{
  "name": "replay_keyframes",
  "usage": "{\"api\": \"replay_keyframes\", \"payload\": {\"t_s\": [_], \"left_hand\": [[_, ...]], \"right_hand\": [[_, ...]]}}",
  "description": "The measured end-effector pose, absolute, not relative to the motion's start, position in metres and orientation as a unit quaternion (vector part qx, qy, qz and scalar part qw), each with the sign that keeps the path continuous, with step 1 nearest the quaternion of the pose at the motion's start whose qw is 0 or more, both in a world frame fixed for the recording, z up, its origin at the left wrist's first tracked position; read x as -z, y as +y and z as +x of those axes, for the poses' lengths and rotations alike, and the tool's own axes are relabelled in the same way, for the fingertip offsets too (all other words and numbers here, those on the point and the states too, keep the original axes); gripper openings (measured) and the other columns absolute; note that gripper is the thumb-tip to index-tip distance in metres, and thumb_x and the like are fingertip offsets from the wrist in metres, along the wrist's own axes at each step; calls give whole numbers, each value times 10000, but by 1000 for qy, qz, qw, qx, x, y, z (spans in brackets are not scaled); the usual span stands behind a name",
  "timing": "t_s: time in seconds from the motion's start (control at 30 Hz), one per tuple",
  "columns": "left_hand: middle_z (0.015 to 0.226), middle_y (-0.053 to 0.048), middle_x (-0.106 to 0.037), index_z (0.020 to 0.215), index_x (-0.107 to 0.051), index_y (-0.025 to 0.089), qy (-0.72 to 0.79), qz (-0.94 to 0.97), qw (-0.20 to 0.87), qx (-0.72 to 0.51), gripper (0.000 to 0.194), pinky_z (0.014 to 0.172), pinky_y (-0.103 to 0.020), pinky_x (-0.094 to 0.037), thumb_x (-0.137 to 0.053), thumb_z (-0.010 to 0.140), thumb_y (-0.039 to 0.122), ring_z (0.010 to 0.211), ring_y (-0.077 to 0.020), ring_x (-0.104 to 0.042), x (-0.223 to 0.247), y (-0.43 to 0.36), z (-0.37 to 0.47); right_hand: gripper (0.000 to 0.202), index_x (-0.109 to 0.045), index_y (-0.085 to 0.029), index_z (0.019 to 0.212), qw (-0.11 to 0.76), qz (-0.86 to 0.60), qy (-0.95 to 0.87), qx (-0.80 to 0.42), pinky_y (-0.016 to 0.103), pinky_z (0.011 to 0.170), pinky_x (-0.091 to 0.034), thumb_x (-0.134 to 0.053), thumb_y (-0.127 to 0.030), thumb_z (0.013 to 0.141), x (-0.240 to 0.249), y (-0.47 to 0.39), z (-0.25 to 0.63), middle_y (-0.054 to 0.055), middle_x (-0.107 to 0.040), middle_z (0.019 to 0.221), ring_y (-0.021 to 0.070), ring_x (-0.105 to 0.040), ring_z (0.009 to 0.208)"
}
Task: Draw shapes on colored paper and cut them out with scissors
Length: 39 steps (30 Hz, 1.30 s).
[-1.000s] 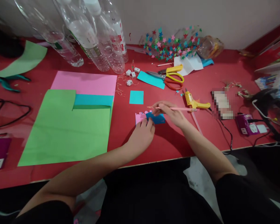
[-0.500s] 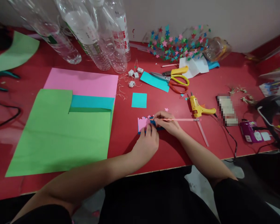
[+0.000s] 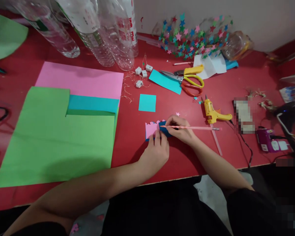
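A pink piece of craft foam or paper (image 3: 151, 129) with a notched upper edge lies over a dark blue piece (image 3: 165, 132) on the table. My left hand (image 3: 155, 154) is open, its fingertips resting on the pink piece near its right edge and pressing it flat. In my right hand (image 3: 181, 130) is a pink pencil (image 3: 201, 128), its tip on the blue piece close to that edge and its eraser end out to the right. A small pink star (image 3: 177, 114) lies just behind my right hand. A light blue square (image 3: 147, 103) sits farther back.
Large green (image 3: 56, 147) and pink sheets (image 3: 81, 77) cover the left side. Scissors (image 3: 186, 80), a yellow glue gun (image 3: 213, 113) and a purple power socket (image 3: 267, 140) lie to the right. Plastic bottles (image 3: 98, 42) and star decorations (image 3: 189, 37) stand behind.
The view has shifted slightly. My right hand has moved a little right with the pencil, and more of the blue piece shows. My left hand stays on the pink piece.
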<state>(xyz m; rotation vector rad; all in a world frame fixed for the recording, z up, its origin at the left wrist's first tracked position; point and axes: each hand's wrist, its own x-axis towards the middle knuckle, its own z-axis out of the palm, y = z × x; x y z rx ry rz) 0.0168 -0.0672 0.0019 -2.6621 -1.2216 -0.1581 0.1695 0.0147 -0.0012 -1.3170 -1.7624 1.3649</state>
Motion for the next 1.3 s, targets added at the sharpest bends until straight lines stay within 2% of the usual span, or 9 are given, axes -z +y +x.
{"api": "replay_keyframes", "payload": {"t_s": [0.2, 0.47, 0.57, 0.8, 1.13, 1.3], "left_hand": [[1164, -293, -640, 1104, -651, -56, -411, -904, 104, 51, 340, 801, -441, -585, -438, 854, 34, 1058, -386, -651, -3, -67, 17], [1155, -316, -634, 1094, -645, -54, -407, -909, 76, 45, 328, 818, -456, -575, -426, 864, 25, 1073, -385, -646, -3, -66, 16], [1146, -322, -634, 1078, -646, -58, -406, -910, 72, 46, 319, 815, -454, -575, -419, 874, 33, 1070, -387, -647, -4, -66, 15], [1146, -307, -642, 1072, -647, -57, -409, -905, 97, 60, 311, 803, -444, -582, -430, 873, 43, 1067, -385, -648, -2, -67, 16], [1129, -303, -651, 1061, -652, -61, -409, -906, 90, 61, 303, 790, -439, -588, -441, 869, 39, 1056, -383, -654, -3, -66, 16], [1155, -303, -639, 1096, -643, -52, -411, -907, 72, 48, 343, 809, -449, -581, -389, 877, 21, 1076, -364, -649, -4, -66, 15]], "right_hand": [[81, -520, -195, 707, 301, -497, -665, -470, 230, 546, -377, -534, -231, 777, 10, 16, 168, -24, -533, 625, 102, -480, 577], [65, -583, -188, 779, 269, -478, -676, -492, 229, 545, -392, -535, -207, 741, 3, 15, 169, 0, -607, 686, 107, -512, 597], [18, -552, -193, 739, 268, -488, -683, -473, 225, 521, -376, -544, -209, 736, 4, 14, 169, -13, -576, 642, 99, -488, 566], [102, -518, -197, 666, 278, -487, -718, -413, 235, 539, -370, -524, -216, 766, 8, 14, 168, -13, -560, 612, 102, -486, 562], [92, -525, -196, 690, 273, -477, -718, -428, 234, 551, -379, -525, -215, 781, 11, 15, 171, -16, -563, 633, 100, -493, 575], [92, -521, -199, 691, 260, -473, -722, -432, 233, 549, -371, -521, -227, 779, 11, 16, 171, -18, -560, 630, 99, -482, 571]]}}
